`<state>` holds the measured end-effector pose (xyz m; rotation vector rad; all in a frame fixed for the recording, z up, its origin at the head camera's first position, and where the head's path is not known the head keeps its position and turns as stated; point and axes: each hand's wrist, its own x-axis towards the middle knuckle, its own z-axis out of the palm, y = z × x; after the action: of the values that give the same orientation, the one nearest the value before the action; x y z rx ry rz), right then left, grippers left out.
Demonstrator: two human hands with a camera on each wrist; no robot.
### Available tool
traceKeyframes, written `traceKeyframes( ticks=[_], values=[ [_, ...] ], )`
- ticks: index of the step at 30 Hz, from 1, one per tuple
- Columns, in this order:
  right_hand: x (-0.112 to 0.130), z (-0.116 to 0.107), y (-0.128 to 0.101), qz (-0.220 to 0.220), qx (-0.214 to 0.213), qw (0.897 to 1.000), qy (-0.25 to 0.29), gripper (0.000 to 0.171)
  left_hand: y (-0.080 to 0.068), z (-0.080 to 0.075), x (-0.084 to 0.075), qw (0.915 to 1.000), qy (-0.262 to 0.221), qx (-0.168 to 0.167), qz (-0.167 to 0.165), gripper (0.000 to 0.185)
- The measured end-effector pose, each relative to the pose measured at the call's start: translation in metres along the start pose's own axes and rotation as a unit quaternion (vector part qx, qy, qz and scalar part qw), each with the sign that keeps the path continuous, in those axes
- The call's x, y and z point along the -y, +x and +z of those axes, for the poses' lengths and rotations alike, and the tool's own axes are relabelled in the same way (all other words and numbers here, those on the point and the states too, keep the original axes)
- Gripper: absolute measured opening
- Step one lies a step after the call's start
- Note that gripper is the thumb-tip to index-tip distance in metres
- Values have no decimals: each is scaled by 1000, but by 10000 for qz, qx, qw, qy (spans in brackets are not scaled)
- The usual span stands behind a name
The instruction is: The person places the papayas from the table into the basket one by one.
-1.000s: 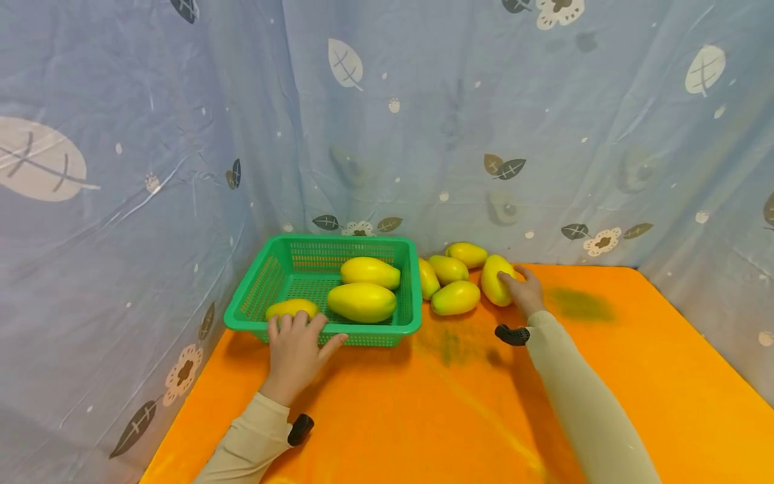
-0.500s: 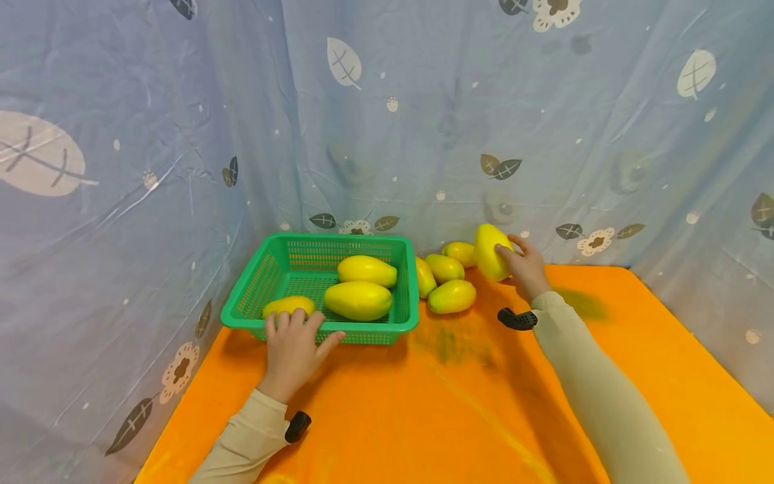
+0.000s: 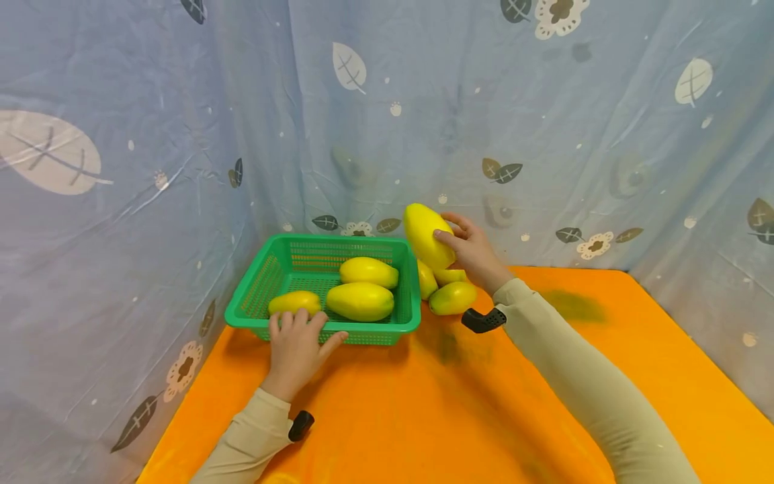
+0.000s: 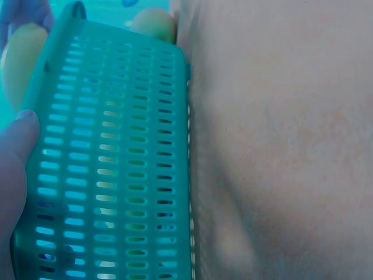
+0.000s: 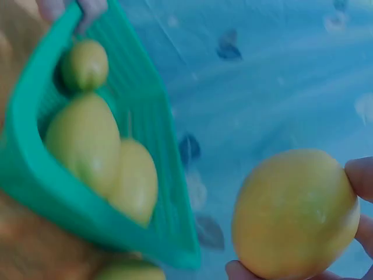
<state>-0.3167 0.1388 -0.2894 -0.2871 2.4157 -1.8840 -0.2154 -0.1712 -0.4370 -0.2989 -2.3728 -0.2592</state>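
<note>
**Right hand (image 3: 474, 250) holds a yellow fruit (image 3: 426, 235) in the air, near a green basket (image 3: 375, 328)**

Behind everything hangs a blue-grey curtain (image 3: 423, 134), printed with leaves and flowers; it surrounds the back and both sides. In front of it is the orange tabletop (image 3: 375, 417), with a dark greenish stain (image 3: 571, 306) toward the right back part. On the left back of this tabletop stands the basket, its walls full of small slots. From the near side come two beige sleeves (image 3: 586, 376), one for each arm.

The right hand has its grip closed around the yellow fruit, with the thumb on the near face and the fingers behind. This fruit is tilted, above the tabletop, by the right back corner of the basket. The left hand (image 3: 295, 353) has its grip bent over the near rim, fingers to the inside and thumb to the outside, so it holds the basket.

Inside lie three fruits (image 3: 360, 302): two side by side toward the right, and one close to the left fingers. Just beside the right wall, at least three loose fruits (image 3: 453, 298) lie close together. The smallest things I see are the black devices (image 3: 482, 320), one at each wrist.
</note>
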Motion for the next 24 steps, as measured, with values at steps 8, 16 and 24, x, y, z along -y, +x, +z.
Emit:
traceKeyframes(
  ticks=[8, 16, 24],
  values=[
    [-2, 49, -8, 142, 693, 9969, -339, 58, 0, 2, 1, 9998, 31, -180, 115, 47],
    [-30, 92, -13, 326, 1157, 9845, -1277, 61, -1, 3, 1, 9988, 124, -387, 269, 49],
    [-38, 118, -21, 44, 1305, 9777, -1647, 61, -1, 2, 1, 9996, 135, -189, 135, 48]
  ],
)
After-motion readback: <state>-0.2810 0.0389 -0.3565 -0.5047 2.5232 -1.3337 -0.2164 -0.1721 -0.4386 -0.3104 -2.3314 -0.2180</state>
